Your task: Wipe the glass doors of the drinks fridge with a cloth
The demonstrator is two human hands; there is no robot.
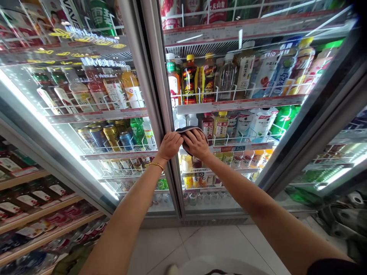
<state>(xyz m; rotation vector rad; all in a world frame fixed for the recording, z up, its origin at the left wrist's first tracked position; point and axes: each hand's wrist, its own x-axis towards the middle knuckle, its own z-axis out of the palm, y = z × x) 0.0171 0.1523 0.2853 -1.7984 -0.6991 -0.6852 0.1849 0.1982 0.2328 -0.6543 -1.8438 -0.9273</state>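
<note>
Two glass-doored drink coolers meet at a grey metal door frame [156, 76]. My left hand [170, 145], with a gold bracelet [156, 165] at the wrist, has its fingers curled against this frame, closed round something I cannot make out. To its right, my right hand [196, 143] presses a dark cloth [186, 131] with a light edge flat on the right door's glass, close beside the frame. Its fingers are bent over the cloth. The two hands nearly touch. Bottles [221, 128] stand on the shelves behind the glass.
Wooden shelves [37, 219] with bottles and packs stand at the lower left. A tiled floor [212, 244] lies below the coolers. At the right edge are another cooler and dark green patterned fabric [341, 217].
</note>
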